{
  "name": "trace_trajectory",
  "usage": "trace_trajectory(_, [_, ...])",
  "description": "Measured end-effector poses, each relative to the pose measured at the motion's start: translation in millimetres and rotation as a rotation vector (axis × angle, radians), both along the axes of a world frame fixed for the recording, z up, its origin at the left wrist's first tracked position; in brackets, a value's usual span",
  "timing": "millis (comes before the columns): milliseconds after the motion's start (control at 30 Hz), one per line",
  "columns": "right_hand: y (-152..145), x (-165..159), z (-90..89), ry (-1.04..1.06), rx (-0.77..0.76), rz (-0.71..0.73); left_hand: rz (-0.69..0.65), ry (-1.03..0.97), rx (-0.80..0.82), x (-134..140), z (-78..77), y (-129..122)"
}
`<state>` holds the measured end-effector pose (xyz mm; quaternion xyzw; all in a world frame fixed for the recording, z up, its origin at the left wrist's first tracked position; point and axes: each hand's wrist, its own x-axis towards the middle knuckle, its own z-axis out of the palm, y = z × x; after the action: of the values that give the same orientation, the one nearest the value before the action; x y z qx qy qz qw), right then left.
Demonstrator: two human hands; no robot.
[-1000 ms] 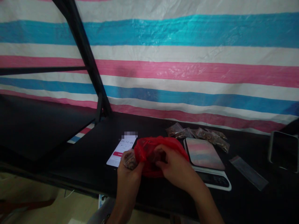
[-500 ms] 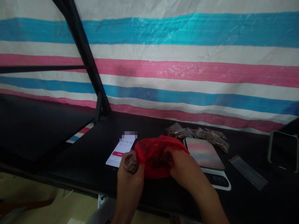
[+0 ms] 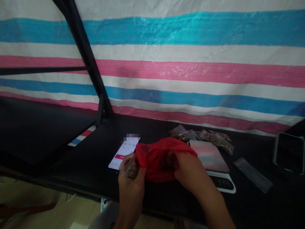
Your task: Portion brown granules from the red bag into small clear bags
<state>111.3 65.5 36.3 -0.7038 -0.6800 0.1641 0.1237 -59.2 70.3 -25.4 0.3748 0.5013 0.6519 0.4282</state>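
Observation:
My left hand (image 3: pixel 132 184) holds a small clear pouch (image 3: pixel 129 166) filled with brown bits, and also pinches the left edge of a red plastic bag (image 3: pixel 156 156). My right hand (image 3: pixel 190 173) has its fingers inside the red bag's mouth; what they hold is hidden. Both hands hover over the front of the black table (image 3: pixel 95 159).
A phone with a lit timer screen (image 3: pixel 122 152) lies left of the bag. A white scale (image 3: pixel 214 165) stands to the right, several filled pouches (image 3: pixel 205 136) behind it. An empty clear pouch (image 3: pixel 252 175) and a dark device (image 3: pixel 289 152) lie far right. A black frame post (image 3: pixel 88 60) rises at left.
My right hand has pushed deeper into the red bag, and the bag has shifted slightly right. My left hand has kept hold of the small pouch.

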Motion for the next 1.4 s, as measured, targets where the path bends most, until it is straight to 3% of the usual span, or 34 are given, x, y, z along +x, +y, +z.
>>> trace_trajectory(100, [0.7,4.9,0.0,-0.05,-0.047,-0.07,-0.04,0.056,-0.073,0.1,0.3,1.4])
trace_trajectory(200, [0.5,4.3,-0.9,-0.033,-0.061,-0.033,-0.131,0.048,-0.162,3.2,1.3,0.1])
trace_trajectory(433, [0.4,-0.7,-7.3,0.073,-0.044,0.065,-0.197,-0.306,-0.308,12.9,11.6,-3.6])
trace_trajectory(533, [0.2,0.2,-9.8,0.134,-0.034,0.102,-0.171,-0.269,-0.242,10.1,9.6,0.1])
trace_trajectory(700, [-1.6,4.5,-10.0,0.306,-0.052,0.156,-0.046,0.115,-0.083,0.4,-1.6,6.3])
trace_trajectory(800, [-1.8,11.0,-10.2,0.364,-0.069,0.117,-0.033,0.235,-0.045,-2.0,-3.0,8.2])
trace_trajectory(933, [-0.5,19.7,-12.9,0.394,-0.048,0.084,-0.056,0.246,-0.07,-1.1,1.2,9.3])
trace_trajectory(1033, [0.8,19.5,-12.7,0.366,-0.02,0.043,0.01,0.246,-0.014,-3.0,2.2,8.7])
trace_trajectory(1133, [1.0,12.4,-8.6,0.284,0.026,0.002,0.062,0.194,0.058,-11.7,-0.7,6.1])
trace_trajectory(1233, [-0.1,3.3,-3.4,0.216,0.03,-0.006,0.024,0.116,0.087,-25.2,0.5,1.0])
trace_trajectory(1400, [-2.0,-1.5,1.1,0.23,0.027,0.035,0.0,0.157,0.11,-38.5,25.7,-14.3])
